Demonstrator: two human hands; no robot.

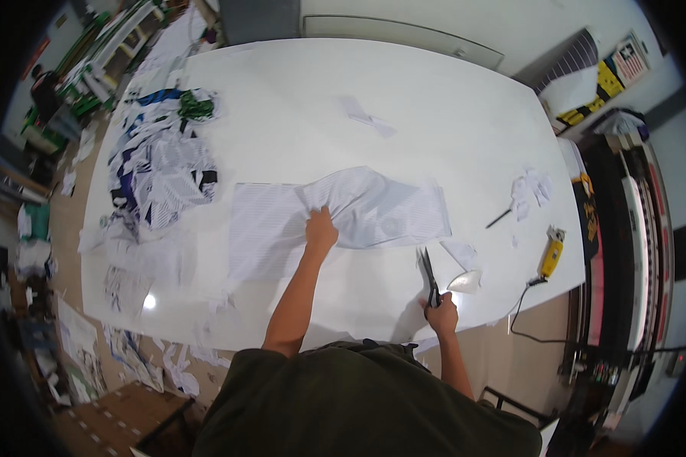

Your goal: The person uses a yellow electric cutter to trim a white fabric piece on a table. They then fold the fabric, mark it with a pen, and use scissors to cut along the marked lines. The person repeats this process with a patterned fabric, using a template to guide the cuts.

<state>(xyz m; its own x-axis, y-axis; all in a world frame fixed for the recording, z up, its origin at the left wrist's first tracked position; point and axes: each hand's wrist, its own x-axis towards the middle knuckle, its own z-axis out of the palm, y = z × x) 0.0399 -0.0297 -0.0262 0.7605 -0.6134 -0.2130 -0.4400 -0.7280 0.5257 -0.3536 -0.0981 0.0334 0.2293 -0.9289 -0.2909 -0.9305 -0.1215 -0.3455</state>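
Note:
A pale, finely striped piece of fabric lies across the middle of the white table. My left hand is closed on it, and the cloth bunches into folds to the right of my fingers. Closer to the front edge, my right hand grips black-handled scissors. Their blades point away from me, just short of the fabric's near edge and apart from it. A small white scrap and a pale, shiny rounded piece lie beside the scissors.
A heap of patterned fabric pieces covers the table's left side. Pale scraps lie farther back. At right are a dark slim tool, crumpled scraps and a yellow corded tool. Another person stands far left.

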